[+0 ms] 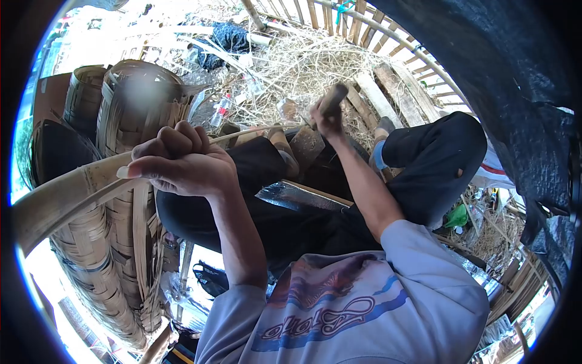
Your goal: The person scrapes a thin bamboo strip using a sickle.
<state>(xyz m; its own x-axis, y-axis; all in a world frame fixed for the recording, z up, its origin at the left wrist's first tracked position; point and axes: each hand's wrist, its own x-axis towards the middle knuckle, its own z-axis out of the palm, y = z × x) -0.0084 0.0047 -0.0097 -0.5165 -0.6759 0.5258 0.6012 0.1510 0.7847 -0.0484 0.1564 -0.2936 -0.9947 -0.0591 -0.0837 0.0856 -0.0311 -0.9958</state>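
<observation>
My left hand (182, 159) is closed round a long pale bamboo piece (73, 188), which runs from the lower left edge and narrows towards the centre. Its thin end reaches near my right hand (327, 121), whose fingers are wrapped round a short, thick wooden handle (333, 99) that tilts up to the right. A blade seems to lie below that hand, but its shape is hard to make out. Under it, between my feet, stands a wooden block (307, 145).
Tall woven bamboo baskets (136, 103) stand at the left. Straw (315, 57), a plastic bottle (222, 110) and wooden planks (379, 97) lie ahead. A slatted bamboo fence (388, 30) and a dark tarp (515, 91) bound the right side.
</observation>
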